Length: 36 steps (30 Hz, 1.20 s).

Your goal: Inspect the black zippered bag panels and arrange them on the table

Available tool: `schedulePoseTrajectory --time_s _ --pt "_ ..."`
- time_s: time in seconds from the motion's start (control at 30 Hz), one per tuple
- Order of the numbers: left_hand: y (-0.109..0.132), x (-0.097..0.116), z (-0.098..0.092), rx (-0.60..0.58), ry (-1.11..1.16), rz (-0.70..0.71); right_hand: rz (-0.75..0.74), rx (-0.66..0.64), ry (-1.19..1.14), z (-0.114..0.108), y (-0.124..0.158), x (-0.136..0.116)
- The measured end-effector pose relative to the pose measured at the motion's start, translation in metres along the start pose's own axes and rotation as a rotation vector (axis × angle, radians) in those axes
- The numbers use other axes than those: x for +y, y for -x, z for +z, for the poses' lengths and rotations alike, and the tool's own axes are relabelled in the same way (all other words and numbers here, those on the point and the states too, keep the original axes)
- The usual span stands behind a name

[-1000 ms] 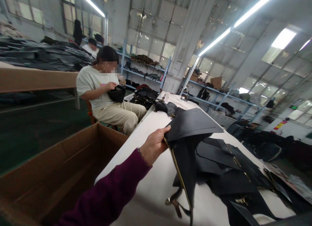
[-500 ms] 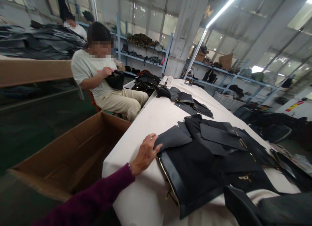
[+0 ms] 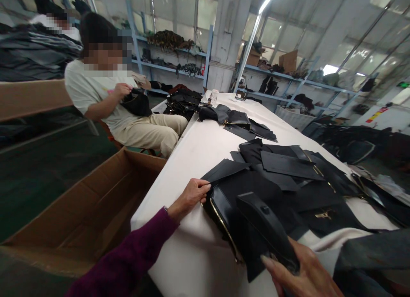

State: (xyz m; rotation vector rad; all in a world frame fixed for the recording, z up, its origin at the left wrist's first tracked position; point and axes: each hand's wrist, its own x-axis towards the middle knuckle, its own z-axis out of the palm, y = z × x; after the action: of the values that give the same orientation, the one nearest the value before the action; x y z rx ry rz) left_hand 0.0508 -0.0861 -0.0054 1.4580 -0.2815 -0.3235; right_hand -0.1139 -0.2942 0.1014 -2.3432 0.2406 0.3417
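My left hand [image 3: 191, 194] is closed, with thumb and finger pinching the left corner of a flat black panel [image 3: 226, 169] at the table edge. Just beside it lies a black zippered bag piece [image 3: 256, 190] with a gold zipper [image 3: 222, 222] along its near edge. At the lower right, my right hand [image 3: 304, 267] is wrapped around a long, stiff black object [image 3: 264, 216] with a small round knob near its far end. That object covers part of the bag piece; its exact kind is unclear.
A white-covered table [image 3: 185, 228] carries more black panels [image 3: 288, 164] and a farther pile of black pieces [image 3: 237, 119]. An open cardboard box [image 3: 80, 220] stands at the left. Beyond it a seated person [image 3: 109, 87] handles a black pouch [image 3: 136, 102]. Shelves [image 3: 173, 66] line the back.
My right hand has come into view, and the black object has moved left over the bag piece. My left hand has gone from lying spread on the panel to pinching its corner.
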Motion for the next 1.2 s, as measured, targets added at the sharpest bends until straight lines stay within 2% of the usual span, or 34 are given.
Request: schedulePoseTrajectory --time_s 0.07,0.13,0.23,0.33,0.47,0.53,0.63,0.77,0.83,0.87,0.93,1.0,1.1,1.17,1.2 --pt "0.002 0.004 -0.001 -0.018 0.199 -0.032 0.008 -0.062 -0.061 0.003 -0.008 -0.006" --pt "0.005 0.006 0.000 -0.017 0.291 -0.048 -0.034 -0.093 -0.087 0.006 -0.016 -0.010" --pt "0.010 0.006 0.001 -0.021 0.347 -0.057 -0.108 -0.119 -0.105 0.014 -0.026 -0.017" --pt "0.014 0.007 0.002 -0.024 0.378 -0.074 -0.121 -0.138 -0.141 0.021 -0.035 -0.024" --pt "0.022 0.006 0.003 -0.080 0.455 -0.109 -0.177 -0.156 -0.182 0.023 -0.048 -0.031" --pt "0.025 0.004 0.002 -0.070 0.500 -0.127 -0.193 -0.119 -0.182 0.018 -0.053 -0.031" --pt "0.024 -0.002 0.000 0.026 0.551 -0.157 -0.173 -0.035 -0.157 0.008 -0.054 -0.023" --pt "0.021 -0.009 -0.005 0.085 0.524 -0.224 -0.099 0.069 -0.068 -0.010 -0.039 -0.007" --pt "0.023 -0.008 -0.007 0.079 0.361 -0.218 -0.062 0.102 -0.026 -0.017 -0.027 0.002" --pt "0.025 -0.005 -0.009 0.060 0.210 -0.197 -0.043 0.111 -0.014 -0.020 -0.021 0.006" --pt "0.029 0.002 -0.009 -0.034 -0.202 -0.085 0.003 0.120 -0.016 -0.024 -0.011 0.017" --pt "0.031 0.011 -0.006 -0.136 -0.645 0.084 0.046 0.136 -0.029 -0.024 -0.005 0.028" --pt "0.020 0.015 0.013 -0.177 -1.117 0.258 0.065 0.159 -0.070 -0.023 -0.002 0.043" --pt "0.002 0.011 0.033 -0.174 -1.241 0.293 0.082 0.165 -0.104 -0.022 -0.001 0.052" --pt "-0.010 0.007 0.043 -0.176 -1.235 0.300 0.089 0.166 -0.116 -0.021 0.000 0.056"
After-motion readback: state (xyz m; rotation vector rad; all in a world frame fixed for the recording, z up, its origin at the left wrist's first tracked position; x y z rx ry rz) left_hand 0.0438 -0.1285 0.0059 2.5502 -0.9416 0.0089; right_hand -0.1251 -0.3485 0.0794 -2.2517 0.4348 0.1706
